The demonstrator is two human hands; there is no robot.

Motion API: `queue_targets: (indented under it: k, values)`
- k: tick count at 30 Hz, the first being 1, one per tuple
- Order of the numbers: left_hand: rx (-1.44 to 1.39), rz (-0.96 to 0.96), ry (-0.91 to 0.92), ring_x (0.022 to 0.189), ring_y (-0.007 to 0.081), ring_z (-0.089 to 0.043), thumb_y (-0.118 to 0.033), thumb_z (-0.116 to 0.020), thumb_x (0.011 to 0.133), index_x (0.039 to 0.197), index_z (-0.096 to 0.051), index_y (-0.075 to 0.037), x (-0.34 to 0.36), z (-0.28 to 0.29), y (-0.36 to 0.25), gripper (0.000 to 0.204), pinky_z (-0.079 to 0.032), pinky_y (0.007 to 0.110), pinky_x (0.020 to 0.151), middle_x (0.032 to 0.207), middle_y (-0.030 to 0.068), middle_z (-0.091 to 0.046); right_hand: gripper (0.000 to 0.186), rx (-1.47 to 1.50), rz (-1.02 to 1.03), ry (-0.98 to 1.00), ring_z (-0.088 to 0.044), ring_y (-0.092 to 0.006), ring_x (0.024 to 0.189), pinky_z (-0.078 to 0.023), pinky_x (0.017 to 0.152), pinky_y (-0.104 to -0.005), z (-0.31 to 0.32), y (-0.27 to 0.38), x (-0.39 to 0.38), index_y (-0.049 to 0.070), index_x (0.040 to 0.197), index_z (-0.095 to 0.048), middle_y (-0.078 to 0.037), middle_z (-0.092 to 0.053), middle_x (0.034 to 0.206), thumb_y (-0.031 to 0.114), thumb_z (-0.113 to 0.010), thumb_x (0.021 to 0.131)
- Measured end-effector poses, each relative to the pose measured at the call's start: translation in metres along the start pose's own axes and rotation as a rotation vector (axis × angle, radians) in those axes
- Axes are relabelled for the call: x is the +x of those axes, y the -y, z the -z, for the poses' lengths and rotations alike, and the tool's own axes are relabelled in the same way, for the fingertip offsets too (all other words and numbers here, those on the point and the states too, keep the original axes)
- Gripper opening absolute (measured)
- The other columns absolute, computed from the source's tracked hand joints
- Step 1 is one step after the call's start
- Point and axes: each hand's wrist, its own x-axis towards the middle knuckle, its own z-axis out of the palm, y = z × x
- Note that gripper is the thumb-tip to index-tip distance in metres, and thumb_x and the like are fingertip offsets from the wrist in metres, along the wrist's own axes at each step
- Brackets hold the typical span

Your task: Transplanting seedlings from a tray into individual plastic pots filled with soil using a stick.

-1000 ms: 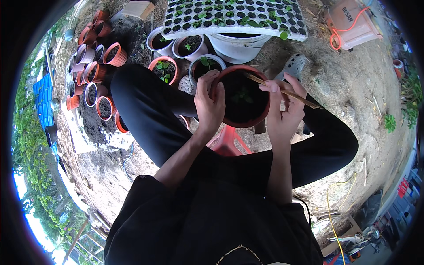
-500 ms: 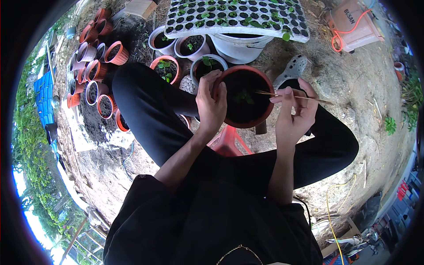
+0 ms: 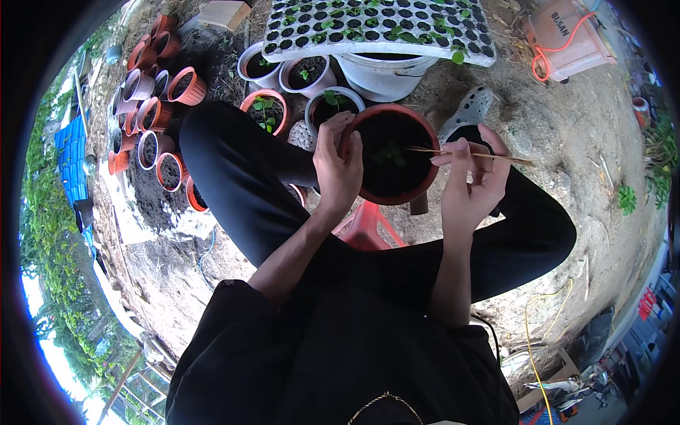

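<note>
A round orange-brown flowerpot [image 3: 426, 187] filled with dark soil stands in front of me between my legs. A small green seedling [image 3: 389, 154] grows near the middle of the soil. My left hand [image 3: 338, 168] is closed against the pot's left side, with fingers at the rim. To the right of the pot, my right hand [image 3: 473, 185] pinches a thin straw-coloured stick [image 3: 517, 162]. The stick lies nearly level, its tip over the soil just right of the seedling. Shade makes it unclear whether the tip touches the soil or leaves.
A white seedling tray [image 3: 301, 52] rests on a white tub [image 3: 382, 86] at the far side. Potted seedlings, including one in an orange pot [image 3: 285, 108], stand before it. Several brown pots [image 3: 188, 86] cluster left. A red stool [image 3: 368, 230] sits below the pot; a plastic box [image 3: 570, 49] stands far right.
Almost nothing differs. My hands, the pot and the stick keep their places, with only a very slight shift of the right fingers and the view.
</note>
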Motion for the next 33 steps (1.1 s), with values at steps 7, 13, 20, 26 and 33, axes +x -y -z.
queue_targets:
  k: [7, 13, 20, 26, 33]
  values:
    - [-0.107, -0.115, -0.102, 0.120, 0.0313, -0.066, 0.008, -0.044, 0.102, 0.134, -0.040, 0.004, 0.003, -0.002, 0.008, 0.032, -0.051, 0.037, 0.101, 0.126, 0.0233, -0.060, 0.035, 0.062, 0.115, -0.019, -0.071, -0.0147, 0.074, -0.055, 0.072, -0.0245, -0.004, -0.006, -0.005, -0.004, 0.132, -0.048, -0.012, -0.070, 0.091, -0.001, -0.060, 0.100]
    - [-0.184, -0.113, -0.105, 0.118, 0.0311, -0.066, 0.009, -0.040, 0.103, 0.132, -0.038, 0.004, 0.005, -0.002, 0.010, 0.029, -0.050, 0.039, 0.104, 0.129, 0.0214, -0.054, 0.037, 0.210, 0.128, 0.195, -0.072, -0.0168, 0.084, -0.055, 0.075, -0.0254, -0.021, -0.008, -0.006, -0.005, 0.136, -0.042, -0.015, -0.069, 0.100, 0.001, -0.056, 0.102]
    - [-0.268, -0.069, -0.106, 0.119, 0.0296, -0.063, 0.006, -0.037, 0.106, 0.133, -0.037, 0.003, 0.005, 0.001, 0.007, 0.027, -0.048, 0.037, 0.107, 0.127, 0.0190, -0.051, 0.032, 0.002, 0.218, 0.390, -0.073, -0.0196, 0.091, -0.055, 0.078, -0.0257, -0.019, -0.018, -0.009, -0.004, 0.134, -0.045, -0.016, -0.069, 0.105, 0.000, -0.053, 0.104]
    - [-0.301, -0.029, -0.098, 0.119, 0.0270, -0.062, 0.005, -0.038, 0.106, 0.133, -0.037, 0.003, 0.004, 0.001, 0.010, 0.027, -0.047, 0.037, 0.107, 0.128, 0.0183, -0.052, 0.032, 0.015, 0.202, 0.314, -0.071, -0.0154, 0.085, -0.052, 0.075, -0.0254, -0.018, -0.009, -0.007, -0.004, 0.133, -0.047, -0.014, -0.070, 0.100, 0.001, -0.055, 0.103]
    - [-0.367, 0.011, -0.105, 0.119, 0.0258, -0.062, 0.004, -0.038, 0.106, 0.133, -0.037, 0.003, 0.004, 0.001, 0.010, 0.026, -0.046, 0.036, 0.107, 0.128, 0.0175, -0.052, 0.034, 0.048, 0.165, 0.335, -0.067, -0.0109, 0.078, -0.051, 0.074, -0.0251, -0.011, -0.009, -0.013, -0.004, 0.135, -0.046, -0.012, -0.070, 0.098, 0.000, -0.055, 0.103]
